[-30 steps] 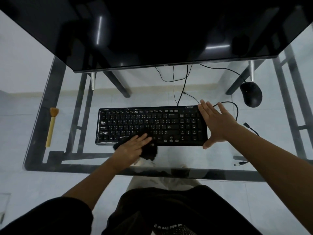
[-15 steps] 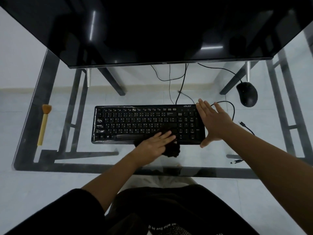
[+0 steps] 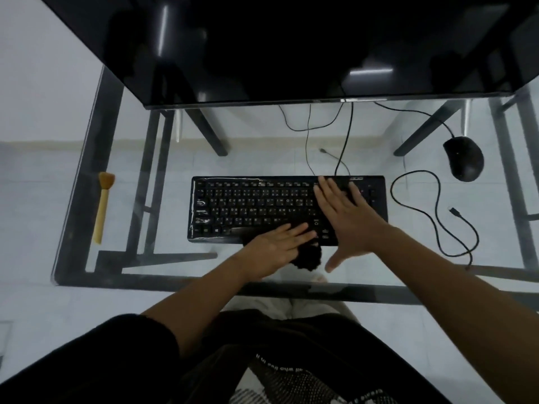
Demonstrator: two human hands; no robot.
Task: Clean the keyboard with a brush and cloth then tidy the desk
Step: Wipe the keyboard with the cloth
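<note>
A black keyboard [image 3: 256, 208] lies in the middle of the glass desk [image 3: 145, 266]. My left hand [image 3: 277, 249] presses flat on a black cloth [image 3: 309, 258] at the keyboard's front edge, right of centre; most of the cloth is hidden under the hand. My right hand [image 3: 347, 217] lies flat with fingers spread over the keyboard's right part, its thumb hanging past the front edge. A brush [image 3: 103, 205] with a yellow handle and orange bristles lies far left on the glass, away from both hands.
A large dark monitor [image 3: 277, 48] overhangs the back of the desk. A black mouse [image 3: 463, 158] sits at the back right. A loose black cable [image 3: 431, 214] loops to the right of the keyboard. More cables [image 3: 309, 132] run behind the keyboard.
My left hand has slid the cloth to the right along the keyboard's front edge. My right hand has moved from the keyboard's right end onto its keys.
</note>
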